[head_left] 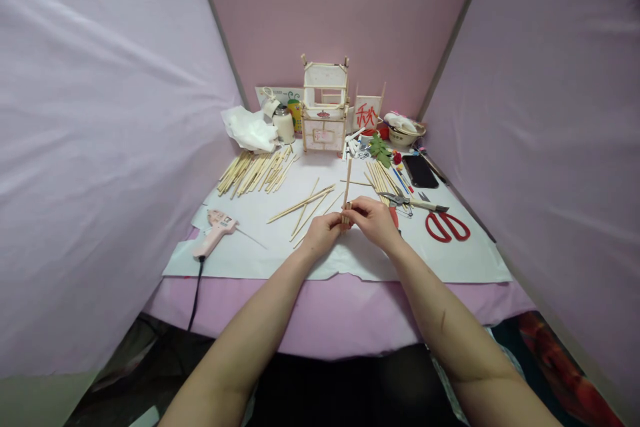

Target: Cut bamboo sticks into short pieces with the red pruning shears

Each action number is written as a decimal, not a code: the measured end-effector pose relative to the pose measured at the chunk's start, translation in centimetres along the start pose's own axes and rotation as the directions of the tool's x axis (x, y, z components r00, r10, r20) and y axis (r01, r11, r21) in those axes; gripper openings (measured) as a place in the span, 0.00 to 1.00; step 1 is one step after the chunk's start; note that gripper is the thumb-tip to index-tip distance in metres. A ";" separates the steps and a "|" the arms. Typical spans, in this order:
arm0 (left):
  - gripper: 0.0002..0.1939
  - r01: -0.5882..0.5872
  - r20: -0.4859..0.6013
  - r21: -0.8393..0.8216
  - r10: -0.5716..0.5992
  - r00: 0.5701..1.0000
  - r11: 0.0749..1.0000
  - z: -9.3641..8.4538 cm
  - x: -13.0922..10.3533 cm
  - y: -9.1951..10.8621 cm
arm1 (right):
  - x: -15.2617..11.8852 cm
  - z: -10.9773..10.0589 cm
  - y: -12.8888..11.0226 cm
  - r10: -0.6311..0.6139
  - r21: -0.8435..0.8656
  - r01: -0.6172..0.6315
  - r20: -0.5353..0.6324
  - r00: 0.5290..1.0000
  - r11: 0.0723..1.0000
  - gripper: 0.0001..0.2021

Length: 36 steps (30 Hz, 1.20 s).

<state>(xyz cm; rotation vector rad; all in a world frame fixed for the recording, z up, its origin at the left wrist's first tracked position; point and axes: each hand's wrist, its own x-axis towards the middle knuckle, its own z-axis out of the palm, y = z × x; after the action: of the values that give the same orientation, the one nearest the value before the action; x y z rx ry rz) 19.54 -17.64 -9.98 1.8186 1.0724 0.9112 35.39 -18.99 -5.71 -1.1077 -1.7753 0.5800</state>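
Note:
Both hands meet over the middle of the white sheet, around some thin wooden sticks (348, 180) that stand nearly upright. My left hand (324, 233) pinches their lower end. Just above and to the right, my right hand (373, 217) has its fingers closed on the same sticks. Where the fingertips meet, the sticks' lower parts are partly hidden. Several loose sticks (303, 203) lie left of the hands, and another group of sticks (381, 177) lies beyond my right hand. Behind them stands a small stick frame structure (324, 130) with white panels.
A pink glue gun (217, 235) lies at left, below a pile of sticks (255, 172). Pliers (415, 202), red-handled scissors (447, 227) and a black phone (421, 171) are at right. A jar (284, 125) and a bowl (401, 137) stand at the back.

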 end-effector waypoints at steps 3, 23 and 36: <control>0.10 -0.004 0.008 -0.024 0.004 1.000 1.000 0.1 0.1 -0.1 | 0.0 0.0 0.4 0.034 0.058 -0.034 0.011 0.999 0.998 0.07; 0.10 -0.014 0.037 -0.079 0.017 0.999 0.997 0.0 0.1 -0.1 | 0.8 -0.3 -0.1 -0.021 0.141 0.023 -0.011 1.000 0.990 0.04; 0.09 -0.072 -0.123 -0.214 0.046 0.991 0.974 0.3 0.6 1.8 | 0.4 -0.1 -0.2 -0.013 0.141 0.019 -0.040 0.999 0.990 0.05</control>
<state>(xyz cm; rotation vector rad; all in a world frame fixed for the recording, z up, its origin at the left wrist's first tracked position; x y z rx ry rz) 20.61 -17.75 -8.43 1.6391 0.9528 1.1380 35.30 -18.70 -5.36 -1.0000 -1.6809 0.6594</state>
